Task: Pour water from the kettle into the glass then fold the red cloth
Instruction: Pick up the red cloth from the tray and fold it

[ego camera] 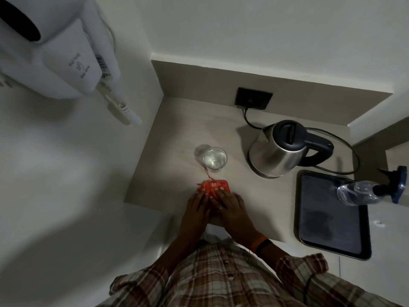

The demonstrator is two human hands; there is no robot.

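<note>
From my head camera I look straight down at a pale counter (177,134) set in a corner between white walls. I take the glass (214,158) as my landmark: it stands upright near the middle of the counter with clear water in it.

Just on my side of the glass lies the red cloth (213,186), bunched into a small compact packet, with a loose red thread running from it up to the base of the glass. My left hand (198,207) and my right hand (231,206) lie side by side, flat and palm down, fingers stretched forward so the fingertips press on the near edge of the cloth. Neither hand is closed around it; they rest on it, and the near part of the cloth is hidden beneath them. A ring shows on one finger of my right hand, and an orange and black band (262,243) sits on that wrist.

To the right of the glass, apart from it, the steel kettle (281,149) stands on its base, dark lid shut, handle pointing away from the glass. Its cord runs to a black socket (253,98) on the wall beyond the glass. Further right, past the kettle, a dark tray (332,218) holds a clear spray bottle (358,192) lying tilted at its far corner. Far to the left of the glass a white wall hair dryer (59,52) hangs.
</note>
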